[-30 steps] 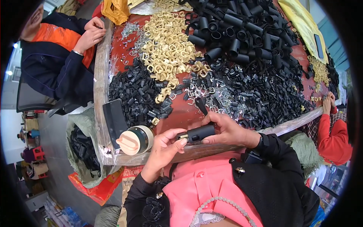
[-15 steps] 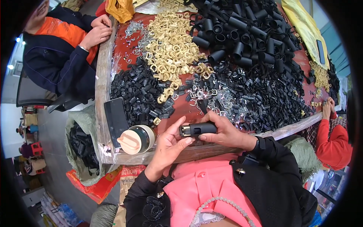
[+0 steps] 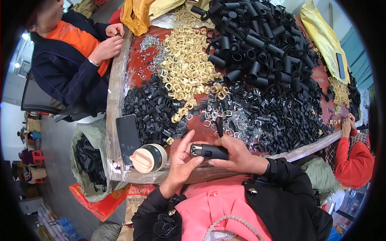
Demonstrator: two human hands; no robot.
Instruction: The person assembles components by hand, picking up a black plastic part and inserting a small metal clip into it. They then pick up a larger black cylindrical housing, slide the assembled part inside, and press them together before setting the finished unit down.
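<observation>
Close to the table's near edge, a black plastic tube (image 3: 210, 152) lies sideways between my two hands. Its left end shows a pale gold metal piece (image 3: 196, 150) and there is a cut-out in its side. My right hand (image 3: 238, 155) wraps round the right end, and a short black strap (image 3: 219, 127) sticks up behind those fingers. My left hand (image 3: 180, 162) grips the left end, thumb pressed at its lower side and one finger stretched upward. Beyond my hands lie silver wire buckles (image 3: 225, 110) and small black plastic parts (image 3: 265, 120).
A jar with a cream lid (image 3: 144, 158) and a dark phone (image 3: 128, 136) stand left of my hands. Behind are gold buckles (image 3: 187, 60) and heaped black tubes (image 3: 257, 44). A person (image 3: 76, 60) sits at left; another's red sleeve (image 3: 354, 162) is at right.
The view has shifted, so the table sits lower in the picture. The tube has tipped a little, its right end lower. At left, the other person's hands have moved slightly apart.
</observation>
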